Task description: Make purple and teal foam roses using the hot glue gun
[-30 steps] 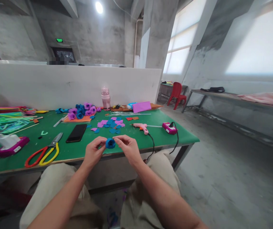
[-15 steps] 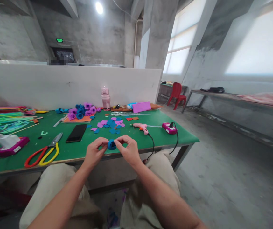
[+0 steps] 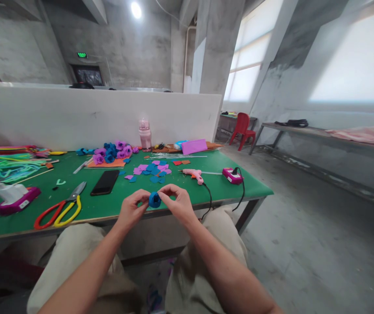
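Between my two hands, just over the table's front edge, is a small blue paper flower with a dark centre. My left hand pinches its left side between thumb and fingers. At its upper right edge, the thumb and forefinger of my right hand are closed on the blue rim. Loose blue and purple paper petals lie scattered beyond the hands. Farther back, finished-looking blue and purple paper flowers rest in a bunch on an orange sheet.
On the green table lie scissors, a black phone, a pink glue gun and a purple power strip, both with black cords. A pink bottle stands against the white partition. Green strips fill the left.
Both hands have shifted slightly to the right with the blue flower. The right fingertips sit a little farther out on its rim. Things on the table have stayed put.
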A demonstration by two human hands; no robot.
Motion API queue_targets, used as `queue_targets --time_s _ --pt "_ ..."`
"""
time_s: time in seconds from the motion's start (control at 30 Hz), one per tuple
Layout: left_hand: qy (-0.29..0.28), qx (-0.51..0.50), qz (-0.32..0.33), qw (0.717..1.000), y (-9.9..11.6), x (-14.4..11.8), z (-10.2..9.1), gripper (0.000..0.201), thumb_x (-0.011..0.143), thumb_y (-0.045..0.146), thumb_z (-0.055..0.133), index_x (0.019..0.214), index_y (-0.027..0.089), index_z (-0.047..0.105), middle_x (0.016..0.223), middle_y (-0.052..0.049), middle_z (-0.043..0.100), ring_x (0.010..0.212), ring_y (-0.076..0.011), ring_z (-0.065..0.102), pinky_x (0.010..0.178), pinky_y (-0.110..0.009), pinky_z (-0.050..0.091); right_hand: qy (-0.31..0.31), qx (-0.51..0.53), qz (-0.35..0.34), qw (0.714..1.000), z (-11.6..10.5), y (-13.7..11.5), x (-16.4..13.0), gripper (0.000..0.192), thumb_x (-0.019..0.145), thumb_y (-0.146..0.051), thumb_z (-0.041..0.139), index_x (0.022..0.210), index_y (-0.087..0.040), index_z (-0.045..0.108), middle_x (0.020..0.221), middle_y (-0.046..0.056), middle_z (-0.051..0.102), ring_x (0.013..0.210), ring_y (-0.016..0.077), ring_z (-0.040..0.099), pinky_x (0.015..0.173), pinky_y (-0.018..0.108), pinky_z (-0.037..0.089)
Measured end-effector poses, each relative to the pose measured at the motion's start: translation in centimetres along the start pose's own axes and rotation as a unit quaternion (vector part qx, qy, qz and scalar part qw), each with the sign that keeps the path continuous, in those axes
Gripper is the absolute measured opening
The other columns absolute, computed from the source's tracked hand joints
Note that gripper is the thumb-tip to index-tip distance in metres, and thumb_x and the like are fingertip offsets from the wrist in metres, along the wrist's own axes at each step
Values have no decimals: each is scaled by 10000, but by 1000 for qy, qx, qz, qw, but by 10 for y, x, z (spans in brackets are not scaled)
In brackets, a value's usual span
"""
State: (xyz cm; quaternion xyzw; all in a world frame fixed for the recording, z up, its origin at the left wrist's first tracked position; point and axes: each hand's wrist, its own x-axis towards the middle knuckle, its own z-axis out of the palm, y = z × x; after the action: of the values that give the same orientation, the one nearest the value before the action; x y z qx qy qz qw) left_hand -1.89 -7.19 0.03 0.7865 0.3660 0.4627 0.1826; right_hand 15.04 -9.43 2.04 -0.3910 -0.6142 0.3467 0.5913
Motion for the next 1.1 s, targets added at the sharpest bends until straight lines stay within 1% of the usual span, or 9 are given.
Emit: queue_targets --time_s 0.17,0.27,0.37,0.5,0.6,0.77,0.83,0.9,1.1 --pt "-6 -5 3 1000 1 1 -1 108 768 244 563 792 182 648 728 -21 616 673 -134 534 648 -238 417 12 -87 -88 992 -4 -3 -1 87 741 -241 582 700 -186 636 686 10 612 645 135 541 646 252 429" --pt "-4 -15 -6 1000 0 0 0 111 764 252 572 780 174 649 727 -23 612 670 -132 529 643 -235 414 48 -85 -84 992 -6 -4 -1 166 770 -298 569 654 -185 606 648 3 585 627 134 525 635 254 418" --pt "12 -34 -43 998 -2 0 1 126 752 281 591 746 166 643 689 -13 600 624 -119 515 597 -217 403 65 -58 -58 995 -8 -2 1 236 802 -356 534 656 -182 596 643 5 579 640 139 527 645 256 422" --pt "36 -82 -123 988 1 1 2 160 718 318 627 711 158 616 561 22 554 519 -95 471 499 -190 364 3 -54 -63 997 -6 0 1 199 766 -374 587 808 -184 628 740 15 614 668 137 538 662 255 439" --pt "41 -109 -151 982 5 1 3 187 684 334 658 684 156 601 525 31 549 488 -86 463 475 -182 357 -29 -81 -92 992 -2 0 -1 315 692 -361 676 956 -196 623 851 27 628 700 139 541 694 265 448" --pt "55 -145 -195 969 8 -1 5 213 671 345 672 687 157 573 486 42 535 437 -81 458 439 -181 346 58 -75 -89 992 -3 -1 0 191 824 -349 529 901 -193 608 833 34 623 718 140 551 700 269 449" --pt "70 -151 -204 965 6 -2 6 210 666 335 679 689 160 566 478 46 532 427 -81 461 437 -181 349 80 -100 -110 986 -4 -2 0 164 841 -331 510 826 -193 598 794 31 611 710 143 543 702 275 442" --pt "86 -154 -206 963 3 -2 7 202 661 322 684 691 163 563 482 47 538 430 -82 468 440 -181 355 78 -139 -150 976 -3 -2 -2 144 835 -316 533 779 -198 593 757 25 600 708 148 537 721 288 434" --pt "111 -173 -193 959 6 -2 7 208 659 332 680 695 161 567 506 40 544 454 -91 496 453 -189 383 56 -272 -255 926 2 -2 -9 162 797 -330 606 920 -226 627 904 56 603 908 189 544 853 345 403"
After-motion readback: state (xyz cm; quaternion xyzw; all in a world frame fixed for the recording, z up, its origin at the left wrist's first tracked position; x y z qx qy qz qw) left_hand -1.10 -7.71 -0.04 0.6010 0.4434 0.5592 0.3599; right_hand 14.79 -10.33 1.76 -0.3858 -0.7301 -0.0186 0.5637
